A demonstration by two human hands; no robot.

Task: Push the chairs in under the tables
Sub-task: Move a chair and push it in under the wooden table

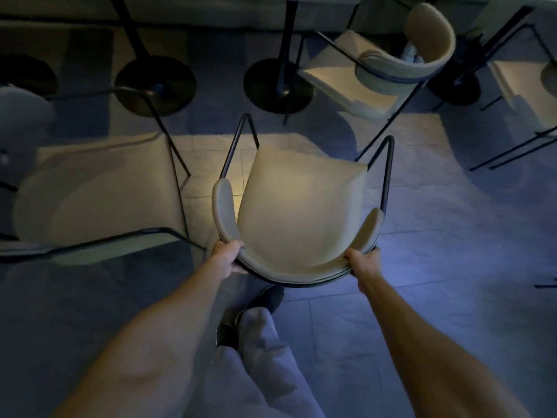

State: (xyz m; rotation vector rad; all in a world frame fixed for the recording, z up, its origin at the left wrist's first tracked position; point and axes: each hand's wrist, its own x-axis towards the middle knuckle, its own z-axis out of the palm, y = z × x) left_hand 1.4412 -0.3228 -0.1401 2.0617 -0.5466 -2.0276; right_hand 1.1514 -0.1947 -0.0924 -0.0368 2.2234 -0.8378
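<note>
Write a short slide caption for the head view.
Both hands grip the cream chair's backrest, facing black table bases.

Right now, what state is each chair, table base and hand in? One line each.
Middle chair: held by its backrest, out in the open floor, not under a table.
Left hand: gripping the backrest's left end.
Right hand: gripping the backrest's right end.
Left chair: pulled out, untouched.
Far chair: standing close by a table base, untouched.
Round table bases: upright on the floor.
</note>
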